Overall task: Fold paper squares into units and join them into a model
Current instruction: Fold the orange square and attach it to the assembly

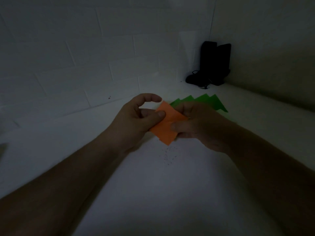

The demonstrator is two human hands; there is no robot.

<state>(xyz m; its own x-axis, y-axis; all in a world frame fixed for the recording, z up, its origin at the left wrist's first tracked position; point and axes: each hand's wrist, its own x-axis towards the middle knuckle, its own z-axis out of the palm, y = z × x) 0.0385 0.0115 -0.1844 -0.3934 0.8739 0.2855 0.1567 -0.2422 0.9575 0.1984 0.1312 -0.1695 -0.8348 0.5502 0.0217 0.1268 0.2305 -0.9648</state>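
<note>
An orange folded paper piece (167,126) is held above the white table, between both hands. My left hand (138,120) pinches its upper left edge with the thumb on top, and the index finger arches above it. My right hand (199,126) grips its right side, thumb pressed on the front. Behind my right hand lie several green folded paper units (207,102), fanned out on the table and partly hidden by the fingers.
The white table (153,176) meets a white brick wall at the back. A black object with a cord (211,65) stands in the far right corner. Small dark specks (167,157) dot the table below the paper. The scene is dim.
</note>
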